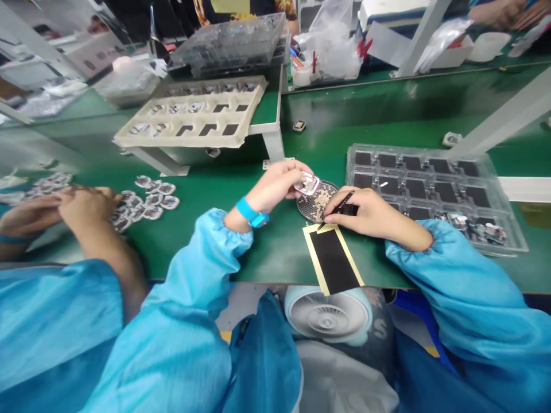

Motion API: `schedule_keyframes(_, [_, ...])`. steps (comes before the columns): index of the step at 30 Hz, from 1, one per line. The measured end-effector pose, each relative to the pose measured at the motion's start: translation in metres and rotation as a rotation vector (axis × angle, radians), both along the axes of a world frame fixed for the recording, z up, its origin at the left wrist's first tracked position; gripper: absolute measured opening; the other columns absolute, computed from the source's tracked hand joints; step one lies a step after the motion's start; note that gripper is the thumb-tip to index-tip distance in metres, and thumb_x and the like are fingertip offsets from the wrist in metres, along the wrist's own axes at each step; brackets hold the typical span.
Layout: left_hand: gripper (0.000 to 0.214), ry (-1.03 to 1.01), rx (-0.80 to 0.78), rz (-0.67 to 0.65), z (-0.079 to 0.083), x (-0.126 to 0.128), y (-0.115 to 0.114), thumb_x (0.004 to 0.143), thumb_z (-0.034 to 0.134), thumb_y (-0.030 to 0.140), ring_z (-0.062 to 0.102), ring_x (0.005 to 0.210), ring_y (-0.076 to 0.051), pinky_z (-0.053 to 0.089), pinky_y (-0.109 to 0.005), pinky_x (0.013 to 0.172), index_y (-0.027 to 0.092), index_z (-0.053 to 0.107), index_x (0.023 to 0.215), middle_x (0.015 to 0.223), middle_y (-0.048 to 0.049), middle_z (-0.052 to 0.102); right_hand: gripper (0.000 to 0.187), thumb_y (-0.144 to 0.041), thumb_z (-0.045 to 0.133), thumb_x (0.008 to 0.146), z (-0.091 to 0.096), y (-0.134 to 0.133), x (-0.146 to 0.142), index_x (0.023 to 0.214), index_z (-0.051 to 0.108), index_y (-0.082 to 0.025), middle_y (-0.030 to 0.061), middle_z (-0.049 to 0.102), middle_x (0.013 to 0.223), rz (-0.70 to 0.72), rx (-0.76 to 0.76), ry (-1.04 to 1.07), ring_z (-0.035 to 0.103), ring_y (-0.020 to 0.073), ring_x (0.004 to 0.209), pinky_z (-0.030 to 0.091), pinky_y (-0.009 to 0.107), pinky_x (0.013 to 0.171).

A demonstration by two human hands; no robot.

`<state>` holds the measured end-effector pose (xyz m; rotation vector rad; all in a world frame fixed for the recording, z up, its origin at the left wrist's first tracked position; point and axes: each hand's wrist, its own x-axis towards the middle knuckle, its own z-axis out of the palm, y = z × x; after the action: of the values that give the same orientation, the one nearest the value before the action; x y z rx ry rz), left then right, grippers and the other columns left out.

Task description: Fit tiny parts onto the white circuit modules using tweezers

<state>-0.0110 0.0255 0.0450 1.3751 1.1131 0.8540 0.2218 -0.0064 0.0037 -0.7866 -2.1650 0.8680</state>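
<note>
Between the fingers of my left hand (282, 182) is a small white rounded-square casing (308, 184), held up over the left part of a round dark mesh dish (306, 206). Small beige pieces (321, 201) lie heaped in that dish. My right hand (361, 212) grips black tweezers (342, 202) like a pen. Their tip points down at the top edge of a black sheet with a yellow border (333, 258), which lies at the table's front edge. Whether the tips hold anything is too small to tell.
A clear compartment tray (495, 221) with dark pieces stands at right. At left, a co-worker's hands (81, 203) are beside several small casings (152, 199). A cream tray (176, 140) rests on a raised green shelf (270, 109). One casing (299, 125) lies further back.
</note>
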Motion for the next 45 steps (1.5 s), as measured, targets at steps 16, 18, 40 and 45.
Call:
schedule_keyframes(16, [0.024,-0.185,-0.142,0.016,-0.039,-0.003,-0.017,0.078,0.072,0.013,0.077,0.072,-0.02,0.064,-0.029,0.062,0.017,0.062,0.099,0.08,-0.0039,0.074,0.014,-0.038,0.08,0.085,0.003,0.001,-0.001,0.093,0.079,-0.026,0.0033,0.078,0.095,-0.033,-0.057,-0.054,0.073,0.0215,0.092,0.057,0.038,0.09])
schedule_keyframes(18, [0.022,-0.121,-0.076,0.029,-0.042,-0.002,-0.017,0.079,0.072,0.014,0.076,0.071,-0.019,0.062,-0.027,0.06,0.018,0.061,0.098,0.077,-0.0034,0.074,0.013,-0.038,0.078,0.086,0.004,0.0,-0.001,0.091,0.079,-0.026,0.0033,0.078,0.095,-0.032,-0.07,-0.072,0.073,0.0211,0.091,0.057,0.037,0.089])
schedule_keyframes(40, [0.032,0.289,-0.041,-0.402,-0.033,-0.012,-0.029,0.075,0.083,0.046,0.052,0.044,-0.012,0.035,-0.026,0.044,0.021,0.065,0.068,0.056,-0.001,0.062,0.006,-0.032,0.079,0.086,0.006,-0.004,0.002,0.091,0.078,-0.028,0.0022,0.077,0.094,-0.027,-0.017,-0.053,0.072,0.0223,0.093,0.056,0.04,0.09])
schedule_keyframes(45, [0.049,0.89,0.282,-0.483,-0.032,-0.014,-0.045,0.074,0.076,0.067,0.057,0.052,-0.018,0.031,-0.03,0.053,0.024,0.062,0.059,0.055,-0.0016,0.062,0.007,-0.031,0.081,0.084,0.005,-0.003,0.001,0.088,0.078,-0.027,0.0016,0.078,0.092,-0.008,-0.019,-0.06,0.072,0.0225,0.091,0.056,0.041,0.089])
